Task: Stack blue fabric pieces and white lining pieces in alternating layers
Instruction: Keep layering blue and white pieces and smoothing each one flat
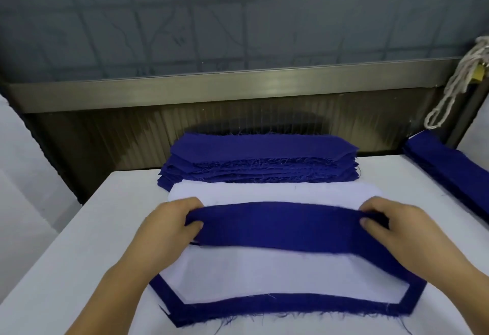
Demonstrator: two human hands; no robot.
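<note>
I've got both hands pinching the blue piece, left hand and right hand at its ends. Long axis runs left-right, hovering over the white lining just below.

My forearms run off the bottom edge. The blue piece I hold hides my fingertips and the middle of the white lining; the blue bundle at the tabletop's right edge is cropped.

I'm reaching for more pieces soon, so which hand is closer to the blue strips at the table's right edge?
Right. The right hand pinches the blue piece's end nearest those blue strips; the left hand holds the opposite end.
</note>
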